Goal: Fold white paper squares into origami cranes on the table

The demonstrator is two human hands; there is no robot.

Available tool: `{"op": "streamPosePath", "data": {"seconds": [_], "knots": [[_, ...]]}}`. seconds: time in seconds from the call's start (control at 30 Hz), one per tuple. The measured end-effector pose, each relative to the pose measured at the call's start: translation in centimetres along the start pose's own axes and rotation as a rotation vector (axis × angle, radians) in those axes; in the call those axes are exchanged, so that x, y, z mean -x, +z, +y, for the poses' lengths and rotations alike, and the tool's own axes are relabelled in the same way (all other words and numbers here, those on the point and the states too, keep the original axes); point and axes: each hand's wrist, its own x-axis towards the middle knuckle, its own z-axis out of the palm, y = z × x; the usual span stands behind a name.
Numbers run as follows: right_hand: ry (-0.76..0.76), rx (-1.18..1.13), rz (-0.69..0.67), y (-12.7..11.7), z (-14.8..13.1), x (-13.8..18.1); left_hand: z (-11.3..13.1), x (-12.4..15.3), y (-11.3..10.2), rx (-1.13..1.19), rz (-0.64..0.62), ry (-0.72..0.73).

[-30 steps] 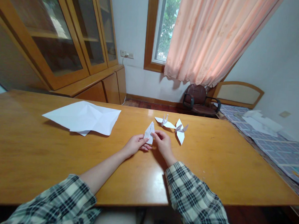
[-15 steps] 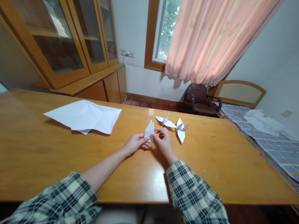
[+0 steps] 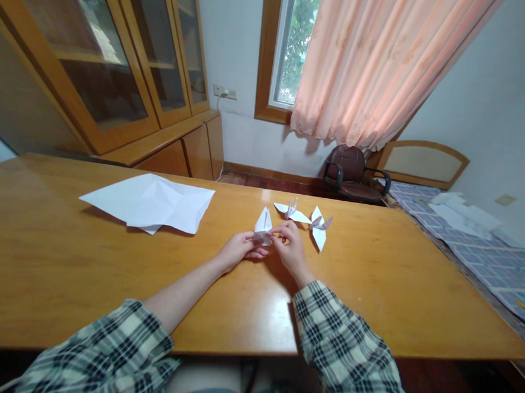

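Note:
Between my two hands is a small piece of folded white paper [image 3: 263, 221], with a pointed, split top and a flap bent across its lower part. My left hand [image 3: 241, 247] pinches its lower left side, with the other fingers beneath it. The fingertips of my right hand [image 3: 289, 242] are closed on the paper's right edge. Just beyond my right hand lie two folded paper cranes with spread wings, one paper crane [image 3: 292, 211] nearer the middle and another paper crane [image 3: 319, 228] to its right.
Creased white paper sheets [image 3: 155, 205] lie on the left part of the wooden table [image 3: 83, 280]. Behind the table stand a glass-fronted cabinet [image 3: 160, 122] and a brown armchair [image 3: 351, 169]. A bed [image 3: 456, 226] is along the right side.
The folded paper's lower part now has a flap bent down across it, where narrow points showed before. Both hands have stayed in nearly the same place.

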Motion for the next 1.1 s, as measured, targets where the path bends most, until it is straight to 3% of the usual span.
{"op": "streamPosePath", "data": {"seconds": [0.33,0.73,0.97,1.1], "knots": [[-0.166,0.009,-0.158,-0.3,-0.3,0.2,0.2,-0.4,0.1,0.117,0.067,0.088],[-0.241,0.172,-0.256,-1.1,-0.6,0.0,0.9,-0.1,-0.2,0.152,0.018,0.081],[-0.226,0.266,-0.300,-1.3,-0.9,0.0,0.9,0.0,-0.7,0.327,0.013,0.077],[-0.244,0.217,-0.320,-1.1,-1.2,0.3,0.8,-0.2,-0.6,0.181,0.064,0.098]]}}
